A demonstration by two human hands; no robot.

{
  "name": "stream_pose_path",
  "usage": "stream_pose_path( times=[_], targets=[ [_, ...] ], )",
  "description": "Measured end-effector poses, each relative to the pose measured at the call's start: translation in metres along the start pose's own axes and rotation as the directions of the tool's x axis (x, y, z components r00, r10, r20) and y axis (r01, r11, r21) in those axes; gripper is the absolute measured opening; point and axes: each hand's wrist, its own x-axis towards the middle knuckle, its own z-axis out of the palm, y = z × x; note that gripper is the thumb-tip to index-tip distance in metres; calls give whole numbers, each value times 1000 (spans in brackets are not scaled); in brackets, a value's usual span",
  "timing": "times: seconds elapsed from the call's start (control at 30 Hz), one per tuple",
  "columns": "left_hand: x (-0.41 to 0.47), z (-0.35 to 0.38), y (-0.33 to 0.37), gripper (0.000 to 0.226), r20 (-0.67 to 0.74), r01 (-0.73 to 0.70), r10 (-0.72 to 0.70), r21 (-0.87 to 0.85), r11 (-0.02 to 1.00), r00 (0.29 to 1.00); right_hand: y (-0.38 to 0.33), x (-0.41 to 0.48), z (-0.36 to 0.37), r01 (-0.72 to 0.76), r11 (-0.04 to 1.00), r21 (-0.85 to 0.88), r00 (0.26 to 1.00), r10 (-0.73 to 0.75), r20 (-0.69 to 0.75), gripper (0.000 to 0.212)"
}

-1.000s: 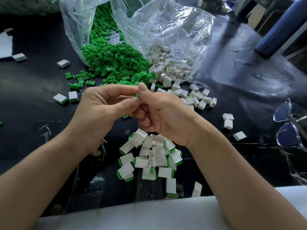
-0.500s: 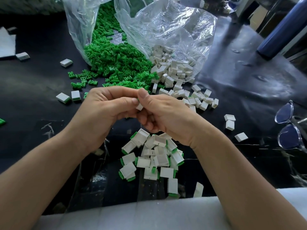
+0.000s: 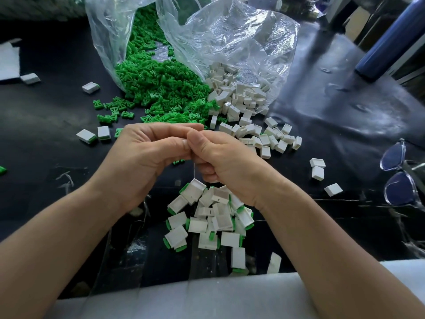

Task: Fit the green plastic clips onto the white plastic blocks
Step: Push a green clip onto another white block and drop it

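My left hand (image 3: 142, 157) and my right hand (image 3: 225, 162) meet above the black table, fingers curled and thumbs pressed together. The piece pinched between them is hidden behind the thumbs. A heap of green clips (image 3: 161, 88) spills from a clear bag at the back. Beside it on the right lies a heap of white blocks (image 3: 239, 95), with several more scattered in front of it. Just below my hands lies a pile of white blocks with green clips fitted (image 3: 207, 217). One loose green clip (image 3: 178, 161) shows under my left hand.
The clear plastic bags (image 3: 241, 38) stand open at the back. Glasses (image 3: 400, 180) lie at the right edge, a blue bottle (image 3: 391, 42) at the back right. Two fitted blocks (image 3: 92, 134) sit to the left. White foam (image 3: 207, 295) lines the near edge.
A green clip tip and then a white block showed between my thumbs; now the thumbs have closed together and cover the piece. Both hands stay in the same spot.
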Motion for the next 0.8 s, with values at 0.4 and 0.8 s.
stream_pose_path(
  times=[0.4, 0.8],
  targets=[
    [1, 0, -2, 23, -15, -1, 1, -12, 1000, 1000, 1, 0, 3, 31, 999, -10, 999, -31, -16, 34],
    [1, -1, -2, 19, -13, 9, -9, -5, 1000, 1000, 1, -1, 3, 42, 996, -77, 998, -45, -38, 32]
  ],
)
